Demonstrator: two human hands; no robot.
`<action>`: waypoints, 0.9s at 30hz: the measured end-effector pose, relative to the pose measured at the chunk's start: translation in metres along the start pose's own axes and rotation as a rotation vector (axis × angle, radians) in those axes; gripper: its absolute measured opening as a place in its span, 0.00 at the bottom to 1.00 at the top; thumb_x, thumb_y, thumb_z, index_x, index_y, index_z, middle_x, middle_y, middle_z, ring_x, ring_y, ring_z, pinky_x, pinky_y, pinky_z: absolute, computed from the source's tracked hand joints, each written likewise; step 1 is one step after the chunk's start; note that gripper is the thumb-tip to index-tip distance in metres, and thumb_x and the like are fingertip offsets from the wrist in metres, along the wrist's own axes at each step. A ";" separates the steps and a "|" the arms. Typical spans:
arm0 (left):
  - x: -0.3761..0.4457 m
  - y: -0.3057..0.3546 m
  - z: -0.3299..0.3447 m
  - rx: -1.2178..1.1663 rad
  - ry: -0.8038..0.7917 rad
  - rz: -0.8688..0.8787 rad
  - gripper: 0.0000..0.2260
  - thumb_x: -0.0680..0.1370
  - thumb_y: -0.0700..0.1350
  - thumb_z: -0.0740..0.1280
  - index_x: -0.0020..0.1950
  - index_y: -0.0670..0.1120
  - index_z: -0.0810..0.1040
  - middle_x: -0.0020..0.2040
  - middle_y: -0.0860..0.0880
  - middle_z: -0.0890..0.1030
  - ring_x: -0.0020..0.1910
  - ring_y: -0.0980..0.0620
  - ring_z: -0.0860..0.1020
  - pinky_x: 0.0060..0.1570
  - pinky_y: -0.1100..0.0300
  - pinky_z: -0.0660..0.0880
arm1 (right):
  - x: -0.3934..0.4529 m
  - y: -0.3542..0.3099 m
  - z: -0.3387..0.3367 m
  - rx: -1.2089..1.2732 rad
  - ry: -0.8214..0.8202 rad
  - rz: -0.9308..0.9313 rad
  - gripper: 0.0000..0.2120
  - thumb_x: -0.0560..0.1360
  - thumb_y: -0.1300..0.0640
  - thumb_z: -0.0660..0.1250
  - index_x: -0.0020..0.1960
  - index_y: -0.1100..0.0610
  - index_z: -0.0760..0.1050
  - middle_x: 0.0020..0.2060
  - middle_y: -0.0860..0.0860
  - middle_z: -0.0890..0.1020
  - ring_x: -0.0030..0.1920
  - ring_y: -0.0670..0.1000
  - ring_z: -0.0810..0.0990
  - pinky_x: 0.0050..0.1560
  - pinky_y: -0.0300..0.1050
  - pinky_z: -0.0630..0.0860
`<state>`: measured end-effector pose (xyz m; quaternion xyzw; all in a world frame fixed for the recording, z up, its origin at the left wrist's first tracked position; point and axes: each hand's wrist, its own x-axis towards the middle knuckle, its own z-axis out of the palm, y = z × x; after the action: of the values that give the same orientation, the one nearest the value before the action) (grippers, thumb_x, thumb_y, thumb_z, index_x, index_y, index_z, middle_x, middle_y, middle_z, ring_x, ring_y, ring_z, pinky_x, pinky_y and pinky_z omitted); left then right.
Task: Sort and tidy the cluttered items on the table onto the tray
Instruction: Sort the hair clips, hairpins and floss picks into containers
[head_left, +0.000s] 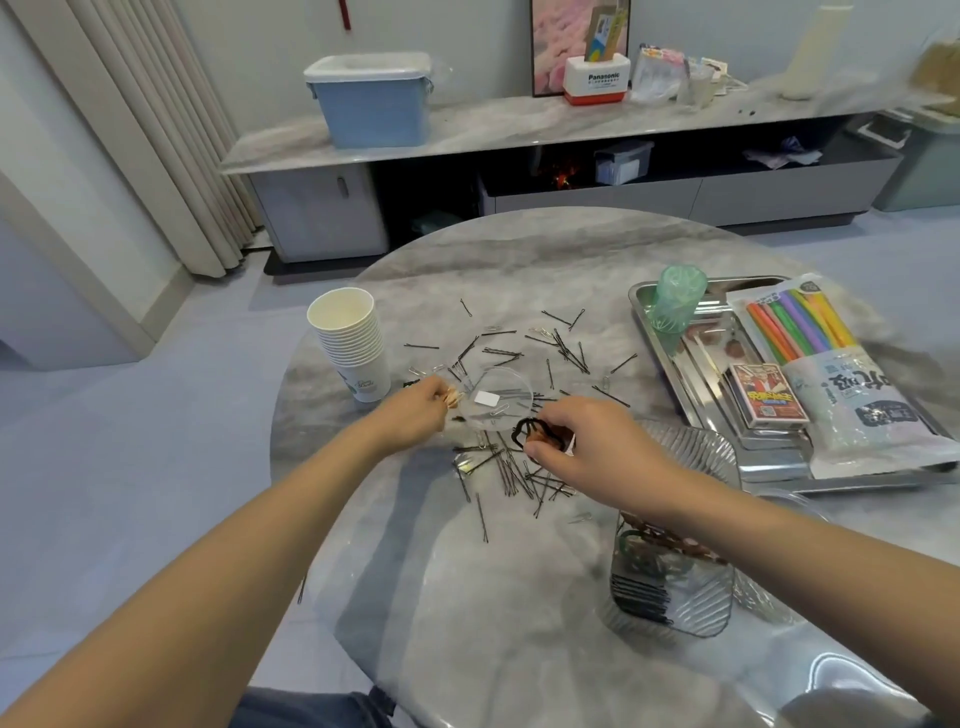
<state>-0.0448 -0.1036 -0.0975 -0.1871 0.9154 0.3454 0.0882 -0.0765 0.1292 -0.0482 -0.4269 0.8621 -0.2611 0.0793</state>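
Several black hairpins (519, 475) and paper clips lie scattered over the round marble table (467, 597). My left hand (415, 413) pinches small tan clips at the edge of a clear round lid (501, 400). My right hand (582, 449) grips a bunch of dark hair ties just right of that lid. A steel tray (675, 364) at the right holds a green plastic cup (675, 304), a pack of coloured straws (831, 374) and a card box (768, 397).
A stack of paper cups (350, 343) stands at the table's left. A ribbed clear glass container (675, 561) with pins and hair ties inside stands near my right forearm. Beyond the table runs a low cabinet (519, 130) with a blue bin (371, 98).
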 end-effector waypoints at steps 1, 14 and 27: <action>0.004 -0.004 -0.005 -0.040 0.006 -0.025 0.04 0.77 0.42 0.57 0.47 0.48 0.71 0.41 0.50 0.75 0.44 0.48 0.73 0.45 0.54 0.69 | 0.003 0.000 0.001 0.011 -0.001 0.002 0.11 0.75 0.51 0.65 0.37 0.55 0.72 0.33 0.48 0.75 0.35 0.47 0.72 0.35 0.43 0.68; 0.049 -0.035 0.007 0.603 0.196 -0.073 0.12 0.80 0.41 0.55 0.63 0.41 0.62 0.52 0.41 0.78 0.43 0.42 0.75 0.37 0.53 0.66 | 0.010 0.016 0.009 0.017 -0.012 0.024 0.10 0.74 0.48 0.66 0.36 0.49 0.71 0.31 0.45 0.74 0.36 0.39 0.70 0.36 0.33 0.66; 0.032 -0.023 0.004 0.624 0.216 0.017 0.12 0.78 0.39 0.57 0.61 0.41 0.63 0.47 0.43 0.78 0.37 0.45 0.72 0.33 0.54 0.66 | 0.008 0.015 0.006 0.013 -0.003 0.022 0.10 0.74 0.48 0.65 0.36 0.50 0.71 0.33 0.44 0.74 0.35 0.41 0.71 0.36 0.34 0.67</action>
<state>-0.0645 -0.1251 -0.1235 -0.1788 0.9827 0.0272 0.0407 -0.0898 0.1282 -0.0606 -0.4174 0.8649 -0.2651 0.0861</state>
